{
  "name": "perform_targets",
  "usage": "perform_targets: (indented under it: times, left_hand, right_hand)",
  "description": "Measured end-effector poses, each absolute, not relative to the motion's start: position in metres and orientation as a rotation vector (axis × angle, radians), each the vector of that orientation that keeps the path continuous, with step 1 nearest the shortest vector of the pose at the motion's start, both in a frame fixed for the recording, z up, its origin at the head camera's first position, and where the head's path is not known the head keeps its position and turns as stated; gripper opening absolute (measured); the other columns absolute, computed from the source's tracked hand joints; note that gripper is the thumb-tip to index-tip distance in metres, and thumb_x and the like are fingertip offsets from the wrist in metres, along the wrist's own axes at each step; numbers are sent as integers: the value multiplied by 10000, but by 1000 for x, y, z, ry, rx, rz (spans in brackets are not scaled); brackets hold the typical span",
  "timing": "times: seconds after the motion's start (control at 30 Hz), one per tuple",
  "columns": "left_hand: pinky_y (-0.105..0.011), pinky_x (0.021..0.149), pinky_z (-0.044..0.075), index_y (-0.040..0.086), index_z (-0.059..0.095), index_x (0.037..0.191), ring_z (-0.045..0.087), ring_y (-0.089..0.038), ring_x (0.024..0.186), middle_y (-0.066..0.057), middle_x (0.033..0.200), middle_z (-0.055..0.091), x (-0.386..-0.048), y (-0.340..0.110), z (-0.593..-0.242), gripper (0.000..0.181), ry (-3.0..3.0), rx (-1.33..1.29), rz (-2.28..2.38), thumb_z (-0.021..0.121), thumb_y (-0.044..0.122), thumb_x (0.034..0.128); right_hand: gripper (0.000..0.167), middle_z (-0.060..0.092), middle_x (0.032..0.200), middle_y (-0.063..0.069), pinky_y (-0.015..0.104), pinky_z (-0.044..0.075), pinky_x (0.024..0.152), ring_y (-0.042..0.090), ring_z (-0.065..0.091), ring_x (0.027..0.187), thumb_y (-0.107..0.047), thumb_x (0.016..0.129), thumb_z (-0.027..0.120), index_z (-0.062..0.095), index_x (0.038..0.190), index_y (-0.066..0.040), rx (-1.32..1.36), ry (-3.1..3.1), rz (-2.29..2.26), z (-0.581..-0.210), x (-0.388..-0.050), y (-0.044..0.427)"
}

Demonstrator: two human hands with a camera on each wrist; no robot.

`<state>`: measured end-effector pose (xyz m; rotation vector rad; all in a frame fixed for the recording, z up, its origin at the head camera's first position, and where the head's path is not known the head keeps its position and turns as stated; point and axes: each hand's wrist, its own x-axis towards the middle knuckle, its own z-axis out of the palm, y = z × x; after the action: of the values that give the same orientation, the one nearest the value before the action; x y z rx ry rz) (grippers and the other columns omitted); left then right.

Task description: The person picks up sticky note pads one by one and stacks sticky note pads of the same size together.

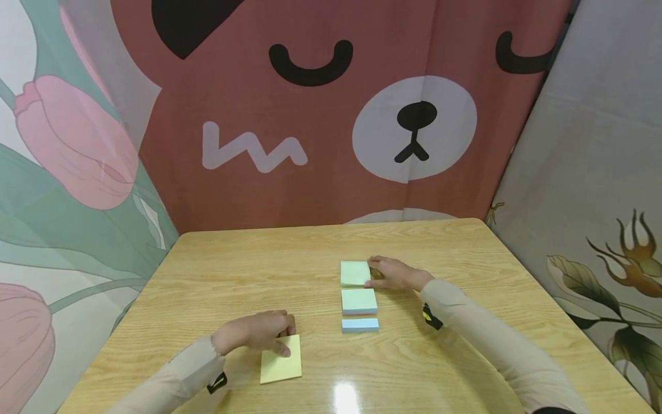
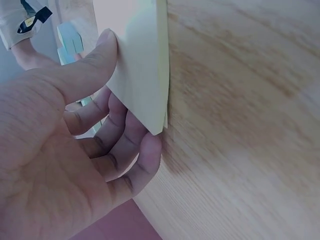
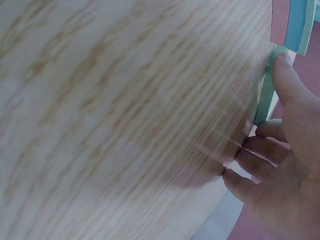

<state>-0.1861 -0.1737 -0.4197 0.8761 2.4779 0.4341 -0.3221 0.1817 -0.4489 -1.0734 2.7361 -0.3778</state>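
My left hand [image 1: 258,332] grips a yellow sticky note pad [image 1: 289,368] near the table's front left. In the left wrist view, the thumb lies on the face of the yellow pad [image 2: 135,55] and the curled fingers are at its edge. Farther back, my right hand [image 1: 398,273] holds the right side of a light green sticky note pad [image 1: 354,273], thumb at the near corner and index finger at the far one. In the right wrist view, the other fingers of that hand [image 3: 295,155] rest close to the tabletop.
In front of the green pad is a thicker sticky note stack [image 1: 359,300]; its side shows pink, blue and green layers in the right wrist view. A narrow light blue pad [image 1: 360,325] lies nearest in this column. Printed curtains [image 1: 331,195] hang behind and beside the wooden table [image 1: 248,259].
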Motion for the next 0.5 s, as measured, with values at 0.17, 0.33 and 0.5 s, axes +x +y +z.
perform_targets:
  times: [0.17,0.33,0.5]
  left_hand:
    - [-238,710,443,110,612,1039,458,-77,797,54,918,496,-186,-174,-419,286,2485,876,431,772,245,845]
    - [-235,716,447,100,611,1034,467,-83,803,52,950,488,-188,-175,-422,285,2479,904,437,773,239,846]
    - [-226,729,454,98,594,1022,475,-80,810,53,975,488,-191,-176,-424,278,2468,944,486,771,225,850]
  right_hand:
    - [774,325,1507,313,538,301,1104,447,321,1388,-457,987,577,362,1460,116,-1079,2744,-367,-450,-323,182]
    - [771,325,1504,320,545,303,1100,456,323,1384,-455,987,578,366,1458,117,-1081,2741,-366,-452,-325,182]
    - [774,329,1501,323,549,302,1098,459,323,1382,-458,986,579,370,1452,124,-1074,2741,-374,-452,-325,183]
